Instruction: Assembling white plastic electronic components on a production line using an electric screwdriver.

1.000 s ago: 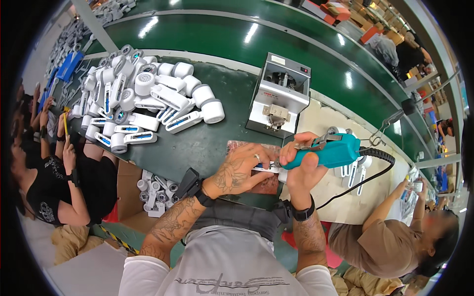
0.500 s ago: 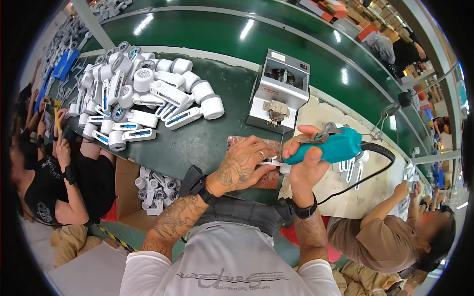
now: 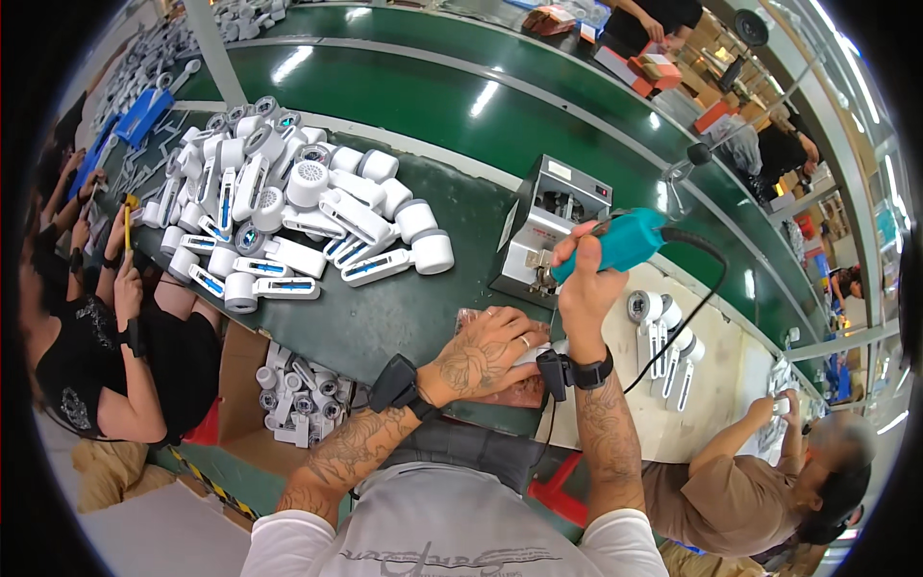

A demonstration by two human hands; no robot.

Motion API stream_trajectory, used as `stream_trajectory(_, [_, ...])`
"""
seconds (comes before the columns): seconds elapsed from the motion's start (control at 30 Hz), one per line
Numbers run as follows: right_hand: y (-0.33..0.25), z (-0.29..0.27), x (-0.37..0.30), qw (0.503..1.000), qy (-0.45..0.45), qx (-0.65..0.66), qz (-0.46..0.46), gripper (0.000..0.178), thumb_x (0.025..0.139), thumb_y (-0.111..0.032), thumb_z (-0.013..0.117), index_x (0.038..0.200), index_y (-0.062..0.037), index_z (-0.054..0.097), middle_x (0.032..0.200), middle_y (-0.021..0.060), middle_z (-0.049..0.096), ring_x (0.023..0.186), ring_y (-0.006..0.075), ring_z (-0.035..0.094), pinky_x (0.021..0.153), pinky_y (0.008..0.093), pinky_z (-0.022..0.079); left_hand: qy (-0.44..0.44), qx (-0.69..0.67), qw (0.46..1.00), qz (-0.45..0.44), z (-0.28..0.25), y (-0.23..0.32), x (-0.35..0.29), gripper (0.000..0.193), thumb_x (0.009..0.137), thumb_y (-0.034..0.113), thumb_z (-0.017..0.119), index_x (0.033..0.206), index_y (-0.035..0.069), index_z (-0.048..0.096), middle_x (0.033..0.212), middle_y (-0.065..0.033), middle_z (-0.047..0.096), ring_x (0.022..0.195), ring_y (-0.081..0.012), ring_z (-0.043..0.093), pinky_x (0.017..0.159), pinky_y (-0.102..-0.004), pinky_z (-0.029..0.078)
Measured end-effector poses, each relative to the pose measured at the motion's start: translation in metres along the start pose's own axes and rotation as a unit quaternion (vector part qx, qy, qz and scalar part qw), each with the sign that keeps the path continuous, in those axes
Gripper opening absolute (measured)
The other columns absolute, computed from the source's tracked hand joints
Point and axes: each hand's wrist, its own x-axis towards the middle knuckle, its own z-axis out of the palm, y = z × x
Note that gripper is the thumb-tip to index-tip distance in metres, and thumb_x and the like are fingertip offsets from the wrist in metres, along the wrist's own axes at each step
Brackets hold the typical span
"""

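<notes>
While both forearms come in from the near edge: the 2 hands work at the near right of the green desk.
Right hand: clenched round the grip of a teal electric screwdriver, raised above the desk, its tip pointing left toward the grey box.
Screwdriver cable: a black cord curves off its far-right end and drops toward the near side.
Left hand: fingers spread and curled, pressing down on a white part that lies on a reddish pad; most of the part is hidden under the hand.
Grey box: a small machine just beyond the hands.
Pile: white handheld devices heaped at the far left of the desk, well apart from the hands.
Right side: 3 white devices lie near the right wrist.
</notes>
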Motion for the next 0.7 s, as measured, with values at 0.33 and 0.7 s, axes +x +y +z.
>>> stream_trajectory(0.33, [-0.013,-0.008,-0.023,0.991,0.016,0.045,0.124,0.031,0.095,-0.025,0.065,0.105,0.0028,0.057,0.072,0.0061,0.059,0.062,0.0125,0.056,0.057,0.0268,0.045,-0.02,0.009,0.999,-0.045,0.002,-0.002,0.002,0.044,0.09,0.035,0.063,0.124,0.007,0.059,0.108,-0.0099,0.057,0.11,-0.0276,0.05,0.097,-0.0412,0.04])
stream_trajectory(0.7, [-0.03,-0.04,-0.05,0.995,0.003,0.035,0.098,0.051,0.093,-0.041,0.067,0.108,0.0054,0.056,0.073,0.0057,0.056,0.064,0.0152,0.056,0.058,0.0278,0.045,-0.002,-0.004,0.998,-0.06,0.0,0.0,0.007,0.045,0.085,0.035,0.069,0.12,0.007,0.063,0.108,-0.0093,0.06,0.105,-0.0295,0.055,0.092,-0.042,0.044])
